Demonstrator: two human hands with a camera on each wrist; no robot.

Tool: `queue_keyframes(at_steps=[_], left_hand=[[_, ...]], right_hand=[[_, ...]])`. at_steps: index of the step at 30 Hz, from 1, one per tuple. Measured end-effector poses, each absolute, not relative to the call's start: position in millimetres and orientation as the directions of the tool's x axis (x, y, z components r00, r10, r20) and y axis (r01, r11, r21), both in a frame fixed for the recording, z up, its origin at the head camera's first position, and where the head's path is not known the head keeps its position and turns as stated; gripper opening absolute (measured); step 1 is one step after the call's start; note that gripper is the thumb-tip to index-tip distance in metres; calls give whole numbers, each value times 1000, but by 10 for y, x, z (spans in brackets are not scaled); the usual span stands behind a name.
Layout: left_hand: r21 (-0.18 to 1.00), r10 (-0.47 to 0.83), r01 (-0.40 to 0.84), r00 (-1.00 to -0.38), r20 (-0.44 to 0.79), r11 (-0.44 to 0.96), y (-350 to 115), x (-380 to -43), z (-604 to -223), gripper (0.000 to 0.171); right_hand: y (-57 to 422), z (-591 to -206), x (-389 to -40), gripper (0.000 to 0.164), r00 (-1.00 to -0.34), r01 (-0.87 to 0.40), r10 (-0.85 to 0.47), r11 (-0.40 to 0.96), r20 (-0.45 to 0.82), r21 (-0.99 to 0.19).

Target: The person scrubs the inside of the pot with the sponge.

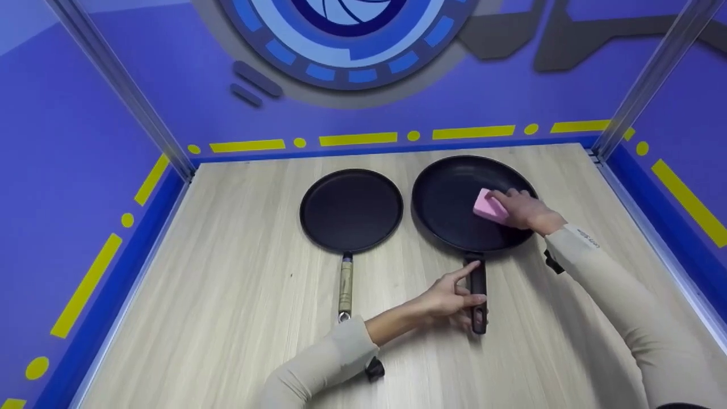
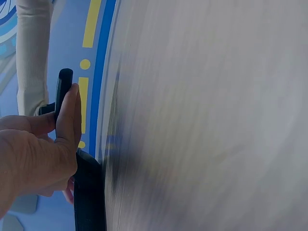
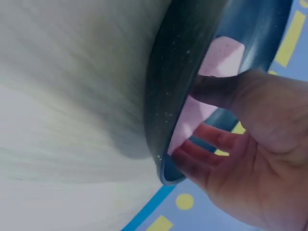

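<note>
On the right side of the table lies a large black frying pan (image 1: 448, 199), its black handle (image 1: 478, 284) toward me. My left hand (image 1: 446, 298) grips that handle, thumb and fingers on opposite sides of it; the left wrist view shows the same hold on the handle (image 2: 63, 91). Inside the pan, toward its right side, my right hand (image 1: 522, 210) grips a pink sponge (image 1: 489, 206) against the cooking surface. In the right wrist view the thumb and fingers of the right hand (image 3: 260, 154) pinch the sponge (image 3: 224, 57), partly behind the pan's rim.
A smaller flat black pan (image 1: 352, 210) with a wooden handle (image 1: 346, 287) lies just left of the frying pan. Blue printed walls (image 1: 363, 113) enclose the wooden table (image 1: 238, 272) at the back and both sides, with metal posts at the corners.
</note>
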State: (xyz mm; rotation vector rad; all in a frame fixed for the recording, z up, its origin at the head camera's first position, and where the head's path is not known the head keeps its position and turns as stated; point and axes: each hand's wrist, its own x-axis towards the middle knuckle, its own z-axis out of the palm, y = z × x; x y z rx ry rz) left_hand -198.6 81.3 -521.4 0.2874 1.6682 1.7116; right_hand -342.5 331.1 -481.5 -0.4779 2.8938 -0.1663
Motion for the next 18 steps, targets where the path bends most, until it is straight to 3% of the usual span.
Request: queue_keyframes(at_steps=[5, 10, 13, 18], left_hand=[[940, 604, -323, -730, -320, 108, 800, -1986, -5212, 77], [942, 603, -312, -730, -322, 125, 798, -1979, -5203, 77], [942, 609, -311, -726, -319, 124, 798, -1984, -5207, 77], [940, 619, -327, -719, -316, 101, 793, -1994, -5224, 77]], right_hand=[[3286, -4823, -3537, 61, -950, -271, -279, 960, -140, -76], [3255, -4756, -3556, 53, -978, -174, -172, 985, -115, 4], [3228, -4658, -3504, 50, -983, -101, -96, 995, -156, 23], [3171, -4407, -3375, 48, -938, -78, -65, 997, -340, 24]])
